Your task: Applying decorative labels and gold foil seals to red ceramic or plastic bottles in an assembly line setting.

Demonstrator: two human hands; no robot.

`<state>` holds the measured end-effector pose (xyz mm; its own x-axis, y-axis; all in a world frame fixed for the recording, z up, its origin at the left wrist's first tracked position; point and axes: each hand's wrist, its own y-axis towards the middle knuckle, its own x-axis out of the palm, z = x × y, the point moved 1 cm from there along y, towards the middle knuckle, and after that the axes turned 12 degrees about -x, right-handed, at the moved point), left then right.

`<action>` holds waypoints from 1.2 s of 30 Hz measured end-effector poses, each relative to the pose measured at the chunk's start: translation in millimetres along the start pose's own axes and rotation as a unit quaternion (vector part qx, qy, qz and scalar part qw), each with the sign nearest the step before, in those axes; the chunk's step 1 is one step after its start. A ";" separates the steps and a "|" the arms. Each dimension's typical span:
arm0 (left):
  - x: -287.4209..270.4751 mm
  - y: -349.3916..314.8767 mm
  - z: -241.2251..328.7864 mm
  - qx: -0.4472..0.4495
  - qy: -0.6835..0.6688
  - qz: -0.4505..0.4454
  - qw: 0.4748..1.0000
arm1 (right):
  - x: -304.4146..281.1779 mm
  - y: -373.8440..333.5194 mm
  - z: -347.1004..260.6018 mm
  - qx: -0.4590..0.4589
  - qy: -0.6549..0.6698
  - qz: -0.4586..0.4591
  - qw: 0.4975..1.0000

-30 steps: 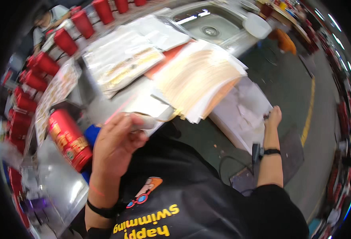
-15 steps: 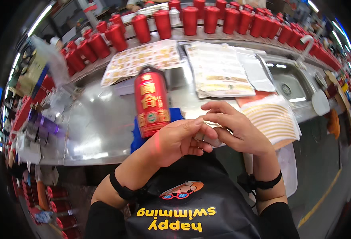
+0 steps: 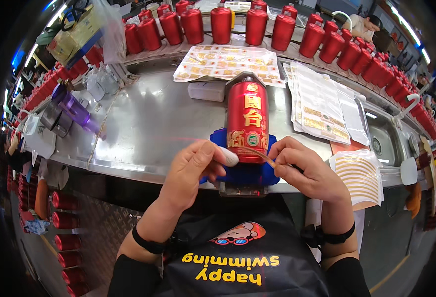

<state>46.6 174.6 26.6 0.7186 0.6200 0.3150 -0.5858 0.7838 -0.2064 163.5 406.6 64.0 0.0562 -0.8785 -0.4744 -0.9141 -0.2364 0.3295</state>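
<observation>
A red bottle (image 3: pixel 248 119) with gold characters and a gold band low on its body lies in a dark holder over a blue cloth or pad (image 3: pixel 247 173), right in front of me. My right hand (image 3: pixel 304 168) pinches a thin curved gold strip (image 3: pixel 259 153) between thumb and forefinger; the strip reaches across the bottle's lower part. On the other side, my left hand (image 3: pixel 193 171) has its fingers curled. A small rounded white piece (image 3: pixel 229 157) shows at its fingertips beside the bottle; I cannot tell if it is held or worn.
A sheet of curved gold strips (image 3: pixel 360 178) lies at the right edge of the steel table (image 3: pixel 143 133). Behind are label sheets (image 3: pixel 228 62), a white box (image 3: pixel 206 91) and rows of red bottles (image 3: pixel 256 24). A sink (image 3: pixel 383 143) is at right, a purple cup (image 3: pixel 74 109) at left.
My hands have moved apart, one to each side of the bottle's lower end. The gold strip now shows in my right hand. The view has swung left.
</observation>
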 end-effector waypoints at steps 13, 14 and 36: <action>-8.4 29.0 -40.9 0.287 0.576 0.248 0.724 | 8.7 -1.9 10.9 0.058 -0.103 0.001 0.993; -7.0 27.2 -36.4 0.307 0.603 0.249 0.693 | 6.9 -1.6 7.9 0.061 -0.105 0.000 0.993; 39.5 32.5 14.2 0.275 0.495 0.089 0.820 | -4.3 10.8 -5.3 -0.049 -0.029 0.035 0.998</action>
<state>50.5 224.0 45.4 0.3956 0.6627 -0.6359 -0.5996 0.7108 0.3677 155.5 405.6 74.0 -0.0327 -0.8700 -0.4920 -0.8708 -0.2168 0.4412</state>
